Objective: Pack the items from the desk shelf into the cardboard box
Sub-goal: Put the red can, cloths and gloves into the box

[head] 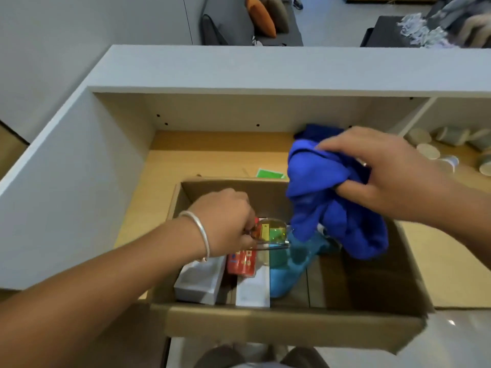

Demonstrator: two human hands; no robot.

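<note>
We see an open cardboard box [279,325] sitting in front of the desk shelf [212,155]. Our left hand [225,221] is down inside the box, fingers curled and pinching a pair of tinted glasses [271,233] by the frame, just above the packed items. Our right hand [385,176] grips a bunched blue cloth [326,203], fingers wrapped round it, held over the box's right half with the lower end hanging inside. In the box: a grey box [199,282] at left, a red pack [243,261] beside it, a white box [252,288], and a light-blue item [289,269] (possibly another cloth, it's blurred). On the shelf floor behind the box lies a green card [269,173]. In the next compartment to the right stand several cups [430,151], well apart from the box. A silver bangle [198,229] is on the left wrist.
</note>
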